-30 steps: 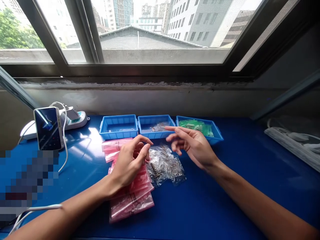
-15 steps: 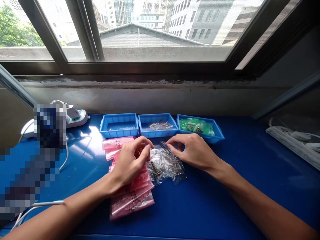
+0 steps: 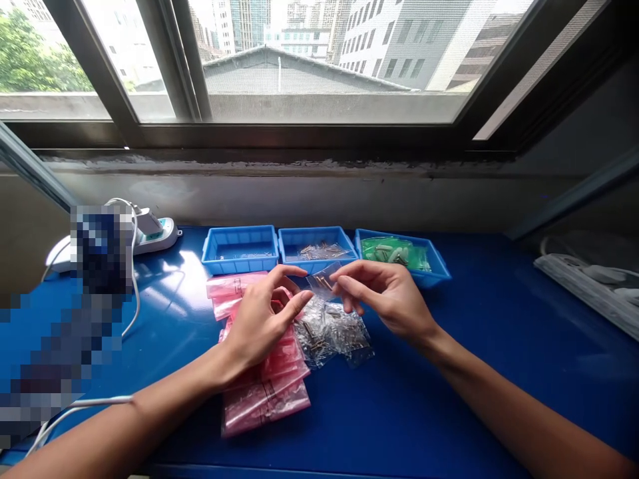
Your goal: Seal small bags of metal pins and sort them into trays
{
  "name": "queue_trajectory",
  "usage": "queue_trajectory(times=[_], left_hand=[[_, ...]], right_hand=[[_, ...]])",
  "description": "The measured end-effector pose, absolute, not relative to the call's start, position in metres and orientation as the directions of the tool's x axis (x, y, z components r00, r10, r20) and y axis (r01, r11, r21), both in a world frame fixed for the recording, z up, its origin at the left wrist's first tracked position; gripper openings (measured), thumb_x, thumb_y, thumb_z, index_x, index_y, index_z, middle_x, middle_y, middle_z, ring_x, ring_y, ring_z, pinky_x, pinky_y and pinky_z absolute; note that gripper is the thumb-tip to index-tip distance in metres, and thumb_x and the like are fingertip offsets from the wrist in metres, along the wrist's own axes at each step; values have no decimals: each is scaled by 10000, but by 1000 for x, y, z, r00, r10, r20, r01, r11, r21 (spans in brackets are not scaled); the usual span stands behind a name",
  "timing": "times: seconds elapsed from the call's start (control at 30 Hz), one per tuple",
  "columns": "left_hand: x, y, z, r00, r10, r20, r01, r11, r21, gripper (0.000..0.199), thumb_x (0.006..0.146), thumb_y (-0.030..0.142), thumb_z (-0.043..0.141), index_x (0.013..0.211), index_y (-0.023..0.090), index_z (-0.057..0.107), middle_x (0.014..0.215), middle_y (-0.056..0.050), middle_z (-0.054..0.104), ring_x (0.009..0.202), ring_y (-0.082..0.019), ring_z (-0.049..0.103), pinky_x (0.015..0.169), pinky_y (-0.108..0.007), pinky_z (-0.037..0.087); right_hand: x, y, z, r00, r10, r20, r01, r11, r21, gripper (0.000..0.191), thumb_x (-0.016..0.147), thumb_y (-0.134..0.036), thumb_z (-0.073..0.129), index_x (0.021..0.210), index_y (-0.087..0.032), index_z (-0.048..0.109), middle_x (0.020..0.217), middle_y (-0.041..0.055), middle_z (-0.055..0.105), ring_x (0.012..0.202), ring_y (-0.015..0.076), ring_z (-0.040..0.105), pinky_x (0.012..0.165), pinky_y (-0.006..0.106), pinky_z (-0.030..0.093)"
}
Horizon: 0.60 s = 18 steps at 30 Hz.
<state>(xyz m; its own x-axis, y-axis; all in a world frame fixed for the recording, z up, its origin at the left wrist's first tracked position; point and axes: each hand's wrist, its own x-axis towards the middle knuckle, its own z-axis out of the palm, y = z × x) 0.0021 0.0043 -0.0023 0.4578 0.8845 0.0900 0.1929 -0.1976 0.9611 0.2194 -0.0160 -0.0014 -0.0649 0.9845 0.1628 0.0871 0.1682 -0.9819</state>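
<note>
Below the window [image 3: 319, 66], the blue desk [image 3: 479, 386] carries pink bags [image 3: 264, 406] under the half-open left hand [image 3: 259, 326]. Behind, three blue trays [image 3: 239, 271] already hold pins [image 3: 322, 251] and a green bag [image 3: 394, 251]. The closed right hand [image 3: 389, 299] pinches a small clear bag [image 3: 322, 281] above more clear bags [image 3: 324, 336], left to do; no writing is legible.

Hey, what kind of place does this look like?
Probably a small-parts sorting or packing bench beside a window: blue trays hold small parts, clear bags of metal pins lie in front of them, and pink bags are piled alongside.
</note>
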Motion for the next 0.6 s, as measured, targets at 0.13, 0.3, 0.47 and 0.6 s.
queue_trajectory(times=[0.13,0.3,0.47,0.6], left_hand=[[3,3,-2,453,883,123,170,-221,960,228,971,387,671,1008,165,712,864,-47,736,709,-169,704,641,-278,580],[3,2,0,438,886,153,167,-248,954,218,975,331,651,871,149,710,851,-53,745,701,-163,704,644,-272,581],[3,2,0,449,879,162,199,-275,941,197,957,305,650,839,148,667,786,-45,721,665,-162,689,594,-262,558],[3,3,-1,453,877,162,198,-277,940,188,961,298,665,854,145,686,775,-37,723,654,-149,677,594,-249,539]], right_hand=[[213,-20,-3,-113,986,126,32,131,-991,209,858,-373,802,885,-169,764,787,63,791,530,144,692,446,225,519],[209,-24,-3,-180,981,77,103,96,-990,210,881,-386,775,867,-178,745,852,70,796,596,158,717,460,218,512],[208,-26,0,-199,969,144,274,197,-941,224,893,-371,749,794,-170,753,731,47,752,561,145,663,498,238,515],[209,-25,-1,-200,965,168,332,228,-915,241,909,-368,725,778,-170,764,697,39,739,533,136,620,495,247,496]])
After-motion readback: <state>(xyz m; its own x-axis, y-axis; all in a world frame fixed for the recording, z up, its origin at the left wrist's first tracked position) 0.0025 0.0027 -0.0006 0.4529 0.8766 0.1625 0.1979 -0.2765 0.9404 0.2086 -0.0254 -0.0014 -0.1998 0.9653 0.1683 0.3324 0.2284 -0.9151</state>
